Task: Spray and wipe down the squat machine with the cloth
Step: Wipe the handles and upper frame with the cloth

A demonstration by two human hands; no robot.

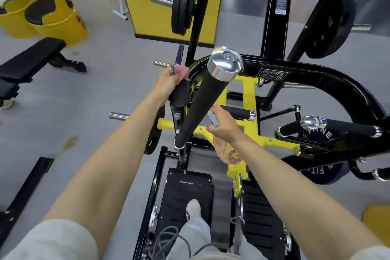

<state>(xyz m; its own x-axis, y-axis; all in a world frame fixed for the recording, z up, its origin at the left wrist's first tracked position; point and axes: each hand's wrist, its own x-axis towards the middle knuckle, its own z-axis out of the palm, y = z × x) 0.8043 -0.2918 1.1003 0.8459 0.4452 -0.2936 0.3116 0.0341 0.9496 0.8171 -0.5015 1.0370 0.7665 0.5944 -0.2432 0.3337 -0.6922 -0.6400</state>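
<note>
Pink, limp cloth (pixel 183 72): hold bunched in gripping left hand (pixel 165 85). Probably light spray bottle (pixel 226 153): clasped at neck in right hand (pixel 223 124).

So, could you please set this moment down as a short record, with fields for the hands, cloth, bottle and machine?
left hand: grips the cloth at the top of a black pad
right hand: holds the spray bottle beside the long black handle
cloth: pink, bunched
spray bottle: see-through, hanging below the hand
squat machine: black and yellow frame, weight plates loaded
shoe: on the left footplate
</note>
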